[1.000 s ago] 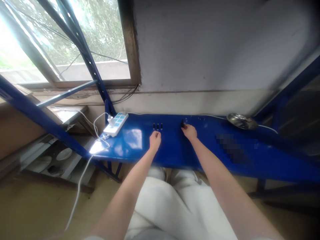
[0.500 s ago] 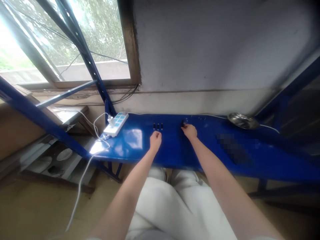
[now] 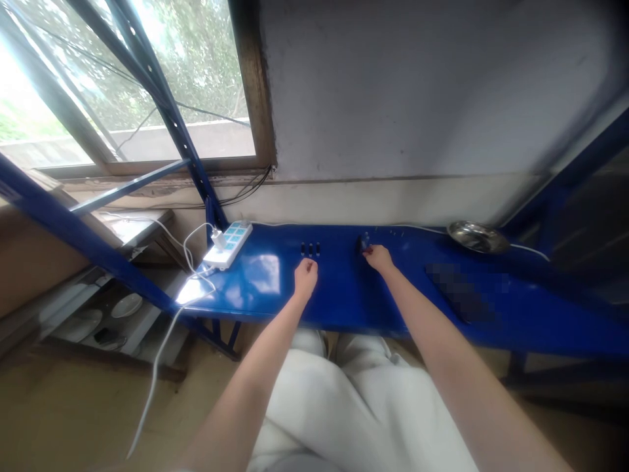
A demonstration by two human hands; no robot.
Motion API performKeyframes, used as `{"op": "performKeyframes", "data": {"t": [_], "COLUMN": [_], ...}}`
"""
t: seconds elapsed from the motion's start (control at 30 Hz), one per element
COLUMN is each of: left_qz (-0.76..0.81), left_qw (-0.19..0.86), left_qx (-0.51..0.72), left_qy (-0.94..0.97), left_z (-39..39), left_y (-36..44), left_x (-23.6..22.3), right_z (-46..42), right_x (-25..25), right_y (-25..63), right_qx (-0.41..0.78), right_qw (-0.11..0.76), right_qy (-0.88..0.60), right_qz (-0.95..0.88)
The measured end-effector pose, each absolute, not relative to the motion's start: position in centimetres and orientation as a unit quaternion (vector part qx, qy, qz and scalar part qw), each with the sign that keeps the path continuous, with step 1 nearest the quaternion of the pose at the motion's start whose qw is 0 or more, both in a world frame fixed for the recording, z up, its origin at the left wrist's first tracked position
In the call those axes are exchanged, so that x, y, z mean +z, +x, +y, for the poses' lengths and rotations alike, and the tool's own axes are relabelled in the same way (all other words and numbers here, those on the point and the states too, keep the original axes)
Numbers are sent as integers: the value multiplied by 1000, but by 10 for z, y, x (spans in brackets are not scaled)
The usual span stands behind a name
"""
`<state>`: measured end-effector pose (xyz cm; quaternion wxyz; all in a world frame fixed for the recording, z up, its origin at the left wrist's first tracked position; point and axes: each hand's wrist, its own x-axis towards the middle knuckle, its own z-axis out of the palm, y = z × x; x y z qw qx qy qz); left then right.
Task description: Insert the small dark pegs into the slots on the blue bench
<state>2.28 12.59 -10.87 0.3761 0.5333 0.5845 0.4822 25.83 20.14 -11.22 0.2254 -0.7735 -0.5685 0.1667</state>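
My left hand [image 3: 306, 274] rests above the front of the blue table [image 3: 339, 288], its fingers curled together; anything inside them is too small to make out. Just beyond it, three small dark cylinders with pale ends [image 3: 310, 250] stand side by side in a row. To the right, my right hand [image 3: 379, 257] reaches over the table with thumb and fingers pinched. At its fingertips is a little group of dark and clear bluish pieces [image 3: 363, 241]; whether the pinch holds one of them is hidden.
A white power strip [image 3: 230, 244] with a plug and cable lies at the table's left end. Tiny bits [image 3: 396, 233] lie near the back edge. A shiny metal bowl [image 3: 477, 237] and a blurred dark flat object [image 3: 459, 292] are on the right. Blue posts flank both ends.
My right hand has shifted slightly right, off the dark pieces, which now show more. My left hand and the three cylinders have stayed put.
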Motion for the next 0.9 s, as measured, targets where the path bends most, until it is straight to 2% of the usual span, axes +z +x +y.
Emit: {"op": "performKeyframes", "data": {"t": [0.3, 0.9], "left_qz": [556, 553], "left_qw": [384, 384], "left_qx": [491, 484], "left_qy": [550, 559], "left_z": [127, 126], "left_y": [22, 21], "left_x": [-110, -109], "right_z": [192, 198], "right_x": [-113, -103], "right_y": [265, 256], "right_qx": [155, 155], "right_qw": [251, 206], "right_qy": [-790, -809], "right_qz": [-538, -529]}}
